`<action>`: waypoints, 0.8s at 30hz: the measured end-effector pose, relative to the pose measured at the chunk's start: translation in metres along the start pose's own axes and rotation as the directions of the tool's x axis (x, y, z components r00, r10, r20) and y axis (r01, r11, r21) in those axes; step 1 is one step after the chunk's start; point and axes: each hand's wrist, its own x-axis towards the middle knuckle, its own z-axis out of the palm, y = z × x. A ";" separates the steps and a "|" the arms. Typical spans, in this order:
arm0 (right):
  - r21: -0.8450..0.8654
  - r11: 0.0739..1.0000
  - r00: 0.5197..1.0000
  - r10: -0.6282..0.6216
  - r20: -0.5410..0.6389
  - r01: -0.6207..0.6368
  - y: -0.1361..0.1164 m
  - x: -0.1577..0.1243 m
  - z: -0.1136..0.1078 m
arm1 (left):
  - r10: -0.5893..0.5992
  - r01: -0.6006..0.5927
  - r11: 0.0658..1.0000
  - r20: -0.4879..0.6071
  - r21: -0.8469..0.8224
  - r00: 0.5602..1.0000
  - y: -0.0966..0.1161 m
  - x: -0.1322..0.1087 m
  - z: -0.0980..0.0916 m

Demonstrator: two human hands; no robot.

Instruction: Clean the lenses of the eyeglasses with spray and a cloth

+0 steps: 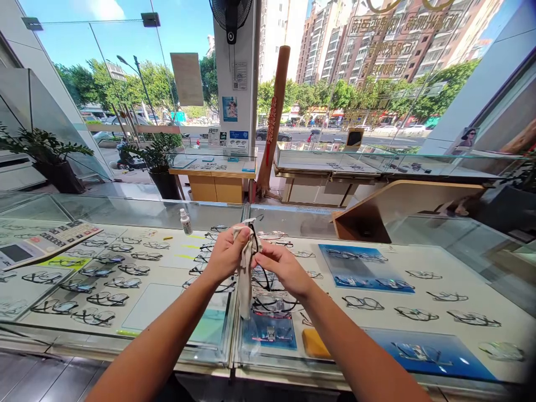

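Pose: left hand point(226, 255) pinching cloth point(244, 273) | right hand point(285, 269) touching eyeglasses point(254, 245)

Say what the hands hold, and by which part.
Left hand and right hand grip a pale cloth by its top, around glasses, whose held part is hidden.

Gold characters point(402, 50) on the window glass are too distorted to read.

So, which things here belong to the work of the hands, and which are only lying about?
In use: left hand, right hand, cloth, glasses.
Lying about: small bottle, displayed glasses, yellow pad.
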 end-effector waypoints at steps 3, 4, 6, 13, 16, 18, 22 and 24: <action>-0.061 0.997 0.996 -0.049 -0.068 0.044 -0.009 -0.001 -0.008 | 0.018 -0.019 1.000 -0.025 -0.005 1.000 0.000 0.004 -0.006; -0.068 0.996 0.993 -0.065 -0.102 0.058 -0.011 -0.002 -0.012 | 0.031 -0.032 0.999 -0.065 -0.024 0.997 0.001 0.005 -0.008; -0.055 0.996 0.983 -0.076 -0.165 0.068 -0.016 -0.004 -0.020 | 0.061 -0.071 0.996 -0.171 -0.053 0.983 0.003 0.008 -0.013; -0.056 0.998 0.996 -0.023 -0.088 0.018 -0.030 -0.007 -0.032 | 0.597 -0.475 0.672 -0.035 0.568 0.802 0.010 0.009 -0.029; -0.095 0.995 1.000 -0.001 -0.009 0.000 -0.034 -0.007 -0.033 | 0.673 -0.616 0.427 0.222 0.662 0.706 0.007 0.010 -0.029; -0.122 0.992 1.000 0.009 0.021 -0.007 -0.035 -0.006 -0.035 | 0.675 -0.642 0.367 0.282 0.673 0.681 0.004 0.011 -0.028; -0.183 0.983 0.999 0.022 0.033 -0.016 -0.036 -0.006 -0.039 | 0.660 -0.624 0.371 0.278 0.688 0.698 0.000 0.011 -0.028; -0.196 0.980 0.998 0.034 0.043 -0.025 -0.037 -0.006 -0.040 | 0.637 -0.600 0.382 0.270 0.703 0.722 0.001 0.010 -0.029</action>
